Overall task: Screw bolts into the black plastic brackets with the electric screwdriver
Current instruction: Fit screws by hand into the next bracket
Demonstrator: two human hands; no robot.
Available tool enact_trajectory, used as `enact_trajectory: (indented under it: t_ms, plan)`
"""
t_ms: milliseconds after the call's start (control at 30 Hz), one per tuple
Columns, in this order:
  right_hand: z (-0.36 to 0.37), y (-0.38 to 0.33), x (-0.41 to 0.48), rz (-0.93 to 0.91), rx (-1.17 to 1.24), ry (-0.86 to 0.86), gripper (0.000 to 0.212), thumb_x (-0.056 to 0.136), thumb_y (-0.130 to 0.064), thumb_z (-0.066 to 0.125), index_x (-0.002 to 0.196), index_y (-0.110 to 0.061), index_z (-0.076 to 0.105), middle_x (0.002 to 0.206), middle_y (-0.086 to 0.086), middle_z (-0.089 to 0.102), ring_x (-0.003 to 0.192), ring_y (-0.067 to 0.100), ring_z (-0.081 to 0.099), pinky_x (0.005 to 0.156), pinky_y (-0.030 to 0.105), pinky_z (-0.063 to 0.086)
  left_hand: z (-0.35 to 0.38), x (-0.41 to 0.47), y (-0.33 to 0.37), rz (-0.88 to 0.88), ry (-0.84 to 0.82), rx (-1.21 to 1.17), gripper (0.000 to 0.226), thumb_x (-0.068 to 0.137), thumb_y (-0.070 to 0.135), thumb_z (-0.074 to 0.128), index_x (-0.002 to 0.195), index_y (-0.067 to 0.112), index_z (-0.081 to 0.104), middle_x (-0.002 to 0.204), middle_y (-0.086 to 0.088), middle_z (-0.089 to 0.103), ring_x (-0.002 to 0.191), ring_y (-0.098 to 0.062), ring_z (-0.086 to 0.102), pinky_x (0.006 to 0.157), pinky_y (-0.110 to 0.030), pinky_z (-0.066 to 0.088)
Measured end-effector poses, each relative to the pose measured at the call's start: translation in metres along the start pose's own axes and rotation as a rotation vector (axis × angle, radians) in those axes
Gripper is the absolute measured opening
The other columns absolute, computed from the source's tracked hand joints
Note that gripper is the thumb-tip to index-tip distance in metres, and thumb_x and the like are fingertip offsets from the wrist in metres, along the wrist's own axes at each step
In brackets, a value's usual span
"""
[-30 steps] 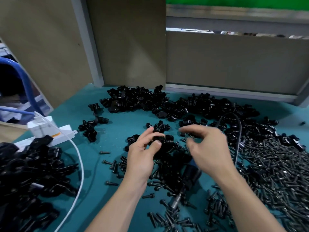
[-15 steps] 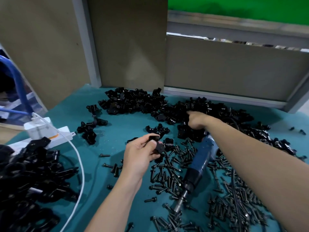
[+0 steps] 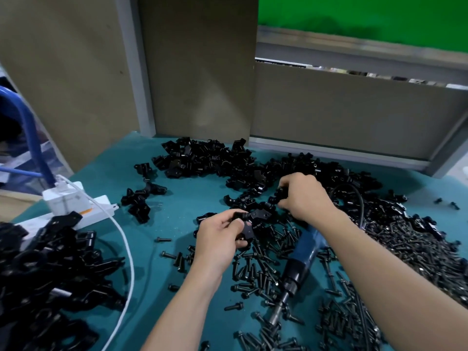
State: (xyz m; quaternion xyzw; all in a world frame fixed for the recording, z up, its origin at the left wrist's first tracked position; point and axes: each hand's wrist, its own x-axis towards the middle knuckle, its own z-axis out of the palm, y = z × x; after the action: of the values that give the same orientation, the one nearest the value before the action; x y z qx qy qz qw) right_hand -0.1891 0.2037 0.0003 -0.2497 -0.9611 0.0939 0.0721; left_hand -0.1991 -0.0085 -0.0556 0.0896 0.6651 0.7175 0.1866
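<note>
My left hand (image 3: 219, 234) grips a black plastic bracket (image 3: 247, 230) just above the teal table, fingers curled round it. My right hand (image 3: 305, 197) is a little farther back and to the right, fingers curled on another black bracket (image 3: 279, 195) at the edge of the bracket heap (image 3: 215, 160). The blue and black electric screwdriver (image 3: 298, 264) lies on the table under my right forearm, its bit pointing toward me. Loose black bolts (image 3: 255, 269) are strewn around it, and a dense bolt pile (image 3: 415, 249) spreads to the right.
A mound of black brackets (image 3: 50, 274) fills the near left. A white power strip (image 3: 83, 211) with a plug and white cable (image 3: 126, 262) lies at the left. Brown panels (image 3: 197, 67) wall the table's back. A black cord (image 3: 354, 198) loops behind my right hand.
My right hand has drawn back from the far heap toward my left hand, now gripping a bracket. My left hand has kept its bracket and stayed in roughly the same place.
</note>
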Motion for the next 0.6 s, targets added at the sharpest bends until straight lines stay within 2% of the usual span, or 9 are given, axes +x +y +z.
enact_trajectory:
  t_ms: [100, 200, 300, 367, 433, 500, 600]
  plan:
    - [-0.003, 0.002, -0.015, 0.059, 0.065, 0.003, 0.04, 0.095, -0.029, 0.075, 0.132, -0.017, 0.067, 0.073, 0.0, 0.066, 0.064, 0.021, 0.063, 0.064, 0.034, 0.054, 0.001, -0.002, 0.0, 0.003, -0.005, 0.047, 0.045, 0.102, 0.012, 0.061, 0.088, 0.051, 0.078, 0.095, 0.014, 0.08, 0.078, -0.014, 0.078, 0.087, -0.049, 0.063]
    - [-0.009, 0.003, -0.028, 0.091, 0.236, -0.074, 0.036, 0.104, -0.021, 0.061, 0.14, -0.02, 0.061, 0.076, 0.002, 0.071, 0.06, 0.023, 0.068, 0.06, 0.041, 0.059, 0.0, -0.003, -0.001, 0.004, 0.005, 0.06, 0.038, 0.102, 0.012, 0.061, 0.092, 0.044, 0.079, 0.095, 0.012, 0.08, 0.077, -0.015, 0.078, 0.089, -0.05, 0.062]
    - [-0.013, 0.001, -0.047, 0.193, 0.666, -0.03, 0.024, 0.104, -0.005, 0.054, 0.113, -0.019, 0.07, 0.093, 0.002, 0.077, 0.055, 0.02, 0.058, 0.061, 0.042, 0.054, -0.001, -0.002, -0.003, 0.023, 0.01, 0.071, 0.032, 0.102, 0.011, 0.062, 0.098, 0.038, 0.078, 0.095, 0.011, 0.08, 0.078, -0.016, 0.078, 0.087, -0.049, 0.063]
    - [-0.014, -0.001, -0.063, 0.26, 0.914, 0.009, 0.034, 0.1, 0.006, 0.047, 0.1, -0.019, 0.07, 0.094, 0.004, 0.077, 0.057, 0.018, 0.052, 0.061, 0.036, 0.047, -0.001, -0.002, -0.002, 0.048, -0.002, 0.08, 0.035, 0.101, 0.01, 0.062, 0.094, 0.04, 0.08, 0.094, 0.011, 0.08, 0.079, -0.017, 0.077, 0.083, -0.045, 0.064]
    - [-0.015, -0.004, -0.078, 0.251, 1.138, -0.093, 0.041, 0.091, 0.018, 0.039, 0.1, -0.01, 0.068, 0.091, 0.009, 0.076, 0.056, 0.016, 0.051, 0.052, 0.023, 0.041, 0.001, -0.003, -0.001, 0.083, -0.019, 0.095, 0.039, 0.1, 0.011, 0.065, 0.09, 0.045, 0.079, 0.091, 0.011, 0.08, 0.081, -0.016, 0.077, 0.077, -0.037, 0.064]
    - [-0.015, -0.004, -0.09, 0.189, 1.277, -0.251, 0.044, 0.086, 0.02, 0.036, 0.1, -0.002, 0.072, 0.092, 0.018, 0.074, 0.057, 0.018, 0.05, 0.045, 0.021, 0.036, 0.003, -0.005, -0.001, 0.12, -0.03, 0.144, 0.039, 0.095, 0.01, 0.07, 0.088, 0.047, 0.079, 0.086, 0.008, 0.08, 0.079, -0.018, 0.077, 0.07, -0.031, 0.063]
    - [-0.014, -0.001, -0.099, 0.128, 1.242, -0.417, 0.044, 0.093, 0.014, 0.041, 0.095, -0.004, 0.08, 0.094, 0.028, 0.074, 0.066, 0.026, 0.058, 0.049, 0.023, 0.045, 0.003, -0.005, -0.002, 0.151, -0.045, 0.22, 0.03, 0.091, 0.01, 0.074, 0.088, 0.04, 0.081, 0.08, 0.003, 0.08, 0.077, -0.023, 0.077, 0.072, -0.038, 0.064]
